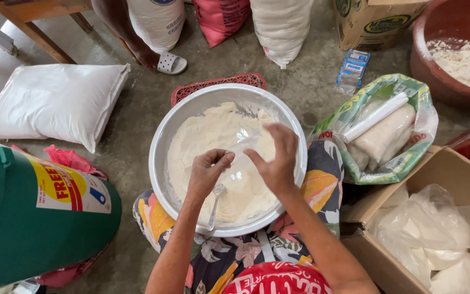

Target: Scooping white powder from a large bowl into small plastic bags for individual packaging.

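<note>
A big shiny metal bowl (164,142) is set on the person's lap, in the middle of the scene, and it is full of white flour (208,136). A thin clear plastic bag (241,169) is held open over the flour by both hands. The left hand (206,171) is closed, with thumb and fingers pinched on the left edge of the bag. A metal spoon (215,202) is seen just below this hand, with its handle pointing to the near rim; it cannot be told if the spoon is held. The right hand (277,158) is pinched on the right edge of the bag, with its other fingers spread out.

A cardboard box (387,267) with filled clear bags is seen at the near right. A green and white sack (409,103) is beside the bowl on the right. A red tub (436,32) is at the far right. A green bucket (28,228) is at the near left, and a white sack (55,100) is lying behind it.
</note>
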